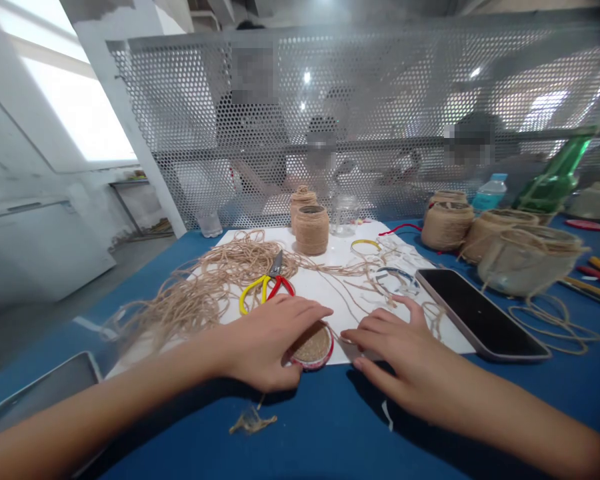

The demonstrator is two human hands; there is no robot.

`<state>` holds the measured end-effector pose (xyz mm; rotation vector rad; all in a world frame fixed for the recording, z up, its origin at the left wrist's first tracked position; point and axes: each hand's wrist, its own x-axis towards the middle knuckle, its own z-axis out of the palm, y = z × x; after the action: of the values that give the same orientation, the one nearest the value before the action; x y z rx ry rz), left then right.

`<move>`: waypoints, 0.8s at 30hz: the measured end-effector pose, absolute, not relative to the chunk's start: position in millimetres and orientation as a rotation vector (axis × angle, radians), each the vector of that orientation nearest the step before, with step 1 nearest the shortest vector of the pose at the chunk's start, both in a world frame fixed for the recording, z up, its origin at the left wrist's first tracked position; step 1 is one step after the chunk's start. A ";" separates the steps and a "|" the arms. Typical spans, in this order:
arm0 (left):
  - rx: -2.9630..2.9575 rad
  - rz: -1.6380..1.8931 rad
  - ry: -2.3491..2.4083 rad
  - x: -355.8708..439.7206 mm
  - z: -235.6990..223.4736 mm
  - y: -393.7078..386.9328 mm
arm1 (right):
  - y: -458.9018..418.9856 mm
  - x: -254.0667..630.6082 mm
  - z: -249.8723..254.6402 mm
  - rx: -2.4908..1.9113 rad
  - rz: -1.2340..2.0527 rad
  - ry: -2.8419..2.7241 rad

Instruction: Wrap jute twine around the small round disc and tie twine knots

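Note:
My left hand [273, 343] is closed around the edge of a round jar lid [313, 345] with a red and white rim, its top covered in coiled twine. The fingers reach over the far side and the thumb stays on the near side, hiding the lid's left part. Just right of the lid, my right hand [397, 357] has its fingertips low over the table, closed around a thin strand of twine [336, 335] that runs from the lid. Beyond my left hand lie scissors [275, 280] with one yellow and one red handle, blades pointing away.
A heap of loose twine [205, 280] spreads over white paper [340, 293]. A twine-wrapped jar [312, 231] stands at the back. On the right are a phone [480, 313], more wrapped jars [447, 225] and a green bottle [555, 173]. A perforated metal screen [380, 100] separates me from other people.

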<state>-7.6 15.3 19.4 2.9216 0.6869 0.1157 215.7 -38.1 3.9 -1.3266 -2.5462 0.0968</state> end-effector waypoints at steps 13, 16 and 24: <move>2.956 0.138 0.841 -5.3 14.8 20.4 | -35.6 217.5 3.3 -1.375 -0.037 -2.592; 2.975 0.155 0.797 -6.5 14.6 21.5 | -34.9 217.3 2.0 -1.368 -0.055 -2.580; 2.901 0.181 0.834 -7.0 17.2 26.2 | -31.2 219.5 -2.3 -1.328 -0.085 -2.583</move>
<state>-7.0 26.2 17.2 2.9008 0.8340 0.1814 219.5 -31.2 -2.3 -1.3284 -2.5826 -0.0854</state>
